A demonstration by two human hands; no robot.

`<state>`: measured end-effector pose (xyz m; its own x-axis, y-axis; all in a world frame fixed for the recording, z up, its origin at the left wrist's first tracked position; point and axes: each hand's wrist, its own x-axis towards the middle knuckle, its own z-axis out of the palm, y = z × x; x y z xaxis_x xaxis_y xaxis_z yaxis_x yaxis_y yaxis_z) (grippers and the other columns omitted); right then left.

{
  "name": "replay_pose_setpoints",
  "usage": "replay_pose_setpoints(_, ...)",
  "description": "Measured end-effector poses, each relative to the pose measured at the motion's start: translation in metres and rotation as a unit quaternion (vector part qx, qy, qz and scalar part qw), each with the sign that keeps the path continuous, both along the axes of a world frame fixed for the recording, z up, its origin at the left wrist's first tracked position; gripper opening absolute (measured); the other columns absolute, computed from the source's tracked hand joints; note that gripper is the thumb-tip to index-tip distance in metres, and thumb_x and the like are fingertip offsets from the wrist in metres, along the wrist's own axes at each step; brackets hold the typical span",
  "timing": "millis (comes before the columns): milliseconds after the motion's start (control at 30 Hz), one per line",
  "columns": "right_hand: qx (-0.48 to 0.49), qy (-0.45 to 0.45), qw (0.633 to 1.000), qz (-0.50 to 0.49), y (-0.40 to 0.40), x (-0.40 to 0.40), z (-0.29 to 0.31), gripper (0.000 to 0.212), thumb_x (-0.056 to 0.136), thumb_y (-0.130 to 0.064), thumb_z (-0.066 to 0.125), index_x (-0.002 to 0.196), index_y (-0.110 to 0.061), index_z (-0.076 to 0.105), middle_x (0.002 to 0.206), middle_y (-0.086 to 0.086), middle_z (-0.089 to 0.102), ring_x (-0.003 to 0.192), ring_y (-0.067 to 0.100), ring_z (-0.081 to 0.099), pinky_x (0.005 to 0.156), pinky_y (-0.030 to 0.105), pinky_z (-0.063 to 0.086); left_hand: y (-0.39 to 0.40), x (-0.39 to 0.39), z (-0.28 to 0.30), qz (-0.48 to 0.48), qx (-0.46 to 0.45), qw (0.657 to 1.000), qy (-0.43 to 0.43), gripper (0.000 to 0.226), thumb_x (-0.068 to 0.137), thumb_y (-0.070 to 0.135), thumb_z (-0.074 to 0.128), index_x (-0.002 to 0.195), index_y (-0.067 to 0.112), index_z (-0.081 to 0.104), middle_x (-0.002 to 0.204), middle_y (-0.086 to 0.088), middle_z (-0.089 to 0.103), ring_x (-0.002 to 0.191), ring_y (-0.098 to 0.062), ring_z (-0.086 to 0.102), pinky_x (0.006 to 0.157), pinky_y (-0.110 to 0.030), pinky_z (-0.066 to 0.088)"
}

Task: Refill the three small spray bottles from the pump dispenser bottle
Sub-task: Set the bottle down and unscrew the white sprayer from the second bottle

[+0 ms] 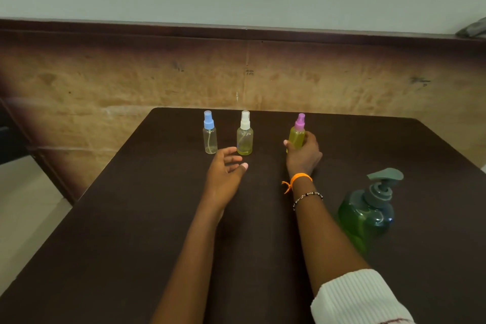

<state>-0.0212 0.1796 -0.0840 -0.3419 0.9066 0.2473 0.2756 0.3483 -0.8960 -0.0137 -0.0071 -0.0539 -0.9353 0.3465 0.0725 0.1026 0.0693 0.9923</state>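
Spray bottles stand in a row at the far edge of the dark tabletop: a blue-capped bottle looking nearly empty, a white-capped bottle partly filled, and a pink-capped bottle full of yellow-green liquid. The right hand grips the pink-capped one; the left hand hovers with fingers spread near the white-capped one. The green pump bottle stands near the right forearm. Likely one bottle is done; next the white cap needs unscrewing. No labels or writing are readable.
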Motion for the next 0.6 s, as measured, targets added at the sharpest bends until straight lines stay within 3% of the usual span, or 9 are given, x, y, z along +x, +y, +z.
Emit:
replay_pose_setpoints(133,0.07,0.045,0.996,-0.041,-0.035,0.015,0.005,0.038,0.075,-0.006,0.076,0.105,-0.005,0.053,0.112,0.011,0.053,0.102,0.031,0.048,0.089,0.034,0.033,-0.002,-0.004,0.001,0.003,0.004,1.0,0.003,0.036,0.087,0.01,0.061,0.119,0.022,0.05,0.099,0.012,0.058,0.088,0.0,0.056,0.064,-0.008,0.043)
replay_pose_setpoints(200,0.111,0.068,0.991,0.042,-0.052,0.012,0.004,0.036,0.075,-0.004,0.075,0.104,-0.007,0.053,0.103,0.004,0.05,0.094,0.022,0.048,0.087,0.038,0.042,-0.003,-0.005,0.001,0.009,0.008,1.0,0.003,0.035,0.088,0.009,0.061,0.119,0.021,0.05,0.097,0.011,0.057,0.086,0.001,0.056,0.062,-0.004,0.044)
replay_pose_setpoints(300,0.065,0.027,0.98,0.188,-0.058,-0.012,0.006,0.064,0.072,-0.006,0.079,0.128,-0.005,0.047,0.115,0.008,0.054,0.109,0.024,0.049,0.094,0.039,0.043,-0.004,-0.006,0.001,0.015,0.015,1.0,0.0,0.035,0.088,0.007,0.06,0.119,0.018,0.05,0.096,0.01,0.058,0.085,0.001,0.056,0.06,0.001,0.042)
replay_pose_setpoints(400,0.0,-0.029,0.965,0.26,-0.059,-0.036,0.01,0.089,0.072,-0.008,0.08,0.144,-0.006,0.029,0.137,0.013,0.049,0.127,0.028,0.042,0.103,0.035,0.035,-0.005,-0.005,0.001,0.012,0.019,1.0,-0.001,0.035,0.088,0.005,0.059,0.12,0.017,0.051,0.098,0.007,0.058,0.084,0.001,0.056,0.062,0.0,0.043)
replay_pose_setpoints(467,0.008,-0.049,0.959,0.279,-0.059,-0.046,0.008,0.076,0.074,-0.007,0.077,0.139,-0.009,0.037,0.13,0.012,0.055,0.122,0.03,0.049,0.094,0.032,0.039,-0.007,-0.003,0.003,0.011,0.021,1.0,0.001,0.033,0.088,0.005,0.058,0.117,0.018,0.051,0.097,0.007,0.058,0.084,0.001,0.056,0.062,0.001,0.043)
replay_pose_setpoints(533,0.048,-0.072,0.958,0.274,-0.062,-0.046,0.007,0.051,0.075,-0.008,0.075,0.121,-0.007,0.051,0.115,0.011,0.063,0.109,0.03,0.057,0.077,0.029,0.04,-0.01,-0.001,0.004,0.013,0.026,1.0,0.002,0.029,0.088,0.003,0.057,0.113,0.018,0.052,0.096,0.007,0.058,0.083,0.001,0.056,0.063,0.002,0.042)
replay_pose_setpoints(600,0.067,-0.059,0.959,0.269,-0.068,-0.038,0.008,0.043,0.075,-0.011,0.076,0.111,-0.006,0.055,0.108,0.011,0.064,0.102,0.028,0.059,0.075,0.03,0.042,-0.015,-0.001,0.006,0.013,0.024,1.0,0.007,0.026,0.09,0.003,0.055,0.108,0.02,0.055,0.096,0.009,0.058,0.085,0.001,0.055,0.063,0.002,0.041)
